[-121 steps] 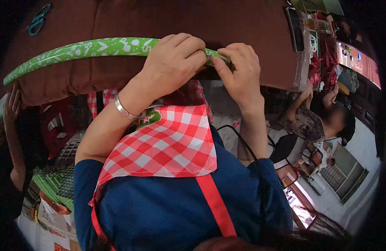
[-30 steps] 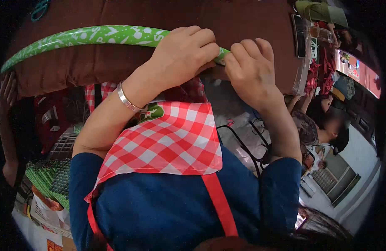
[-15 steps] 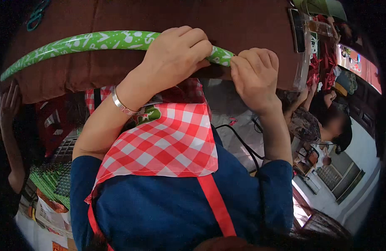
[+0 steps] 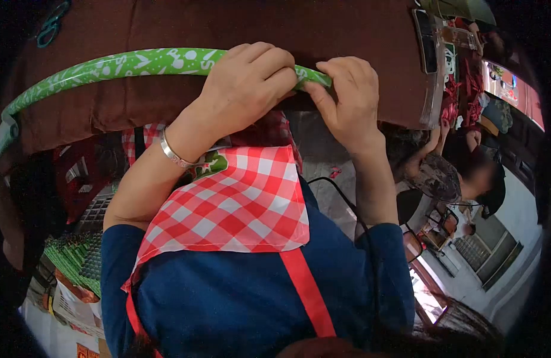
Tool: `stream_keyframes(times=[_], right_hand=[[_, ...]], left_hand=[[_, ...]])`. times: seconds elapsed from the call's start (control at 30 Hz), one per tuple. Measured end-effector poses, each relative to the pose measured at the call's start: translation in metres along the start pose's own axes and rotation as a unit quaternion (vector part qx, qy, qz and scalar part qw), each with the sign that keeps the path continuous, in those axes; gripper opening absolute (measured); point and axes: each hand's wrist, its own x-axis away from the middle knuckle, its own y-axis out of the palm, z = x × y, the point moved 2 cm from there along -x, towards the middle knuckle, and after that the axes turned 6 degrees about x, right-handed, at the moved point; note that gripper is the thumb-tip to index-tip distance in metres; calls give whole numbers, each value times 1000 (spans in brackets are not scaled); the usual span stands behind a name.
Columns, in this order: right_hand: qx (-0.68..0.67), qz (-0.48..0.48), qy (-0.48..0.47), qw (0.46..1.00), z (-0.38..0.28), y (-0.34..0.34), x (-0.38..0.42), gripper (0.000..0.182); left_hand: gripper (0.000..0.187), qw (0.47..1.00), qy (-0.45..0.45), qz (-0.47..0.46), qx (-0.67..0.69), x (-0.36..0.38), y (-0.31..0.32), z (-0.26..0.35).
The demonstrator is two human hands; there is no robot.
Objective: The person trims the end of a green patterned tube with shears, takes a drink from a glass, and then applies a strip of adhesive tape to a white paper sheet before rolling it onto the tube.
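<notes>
A long green tube with white print point(image 4: 132, 64) curves across the brown cloth, from the far left to the centre. My left hand point(image 4: 245, 86), with a bracelet on its wrist, is wrapped over the tube near its right end. At that end, my right hand point(image 4: 344, 98) has its thumb below and its fingers just above the tip, with a gap between them; whether they touch the tip I cannot tell. The tube's far left end bends down over the cloth's edge.
Teal scissors point(image 4: 52, 25) lie at the top left of the brown cloth point(image 4: 347, 24). A phone point(image 4: 426, 40) lies at its right edge. Another person point(image 4: 436, 176) sits at the right. Bundled green sticks point(image 4: 75, 262) are below left.
My right hand has moved left and up, and its thumb and fingers have come apart. The tube's left end now bends downward, and another person's hand there is no longer visible.
</notes>
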Motion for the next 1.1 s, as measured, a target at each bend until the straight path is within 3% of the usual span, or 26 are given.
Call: stream_keyframes(times=[0.17,0.47,0.67,1.0,1.1], right_hand=[[-79,10,79,994,-1,14,7,16],[-90,19,110,990,-3,15,11,14],[-33,13,83,996,-11,9,6,13],[-61,20,95,993,-5,11,9,11],[-51,27,58,997,-4,8,11,17]], left_hand=[[21,1000,-5,-2,-2,0,-2,1],[26,1000,-6,-4,9,1,-5,3],[27,1000,-3,-3,12,2,-6,3],[27,1000,-1,-5,13,2,-6,2],[28,1000,0,-2,11,2,-5,2]])
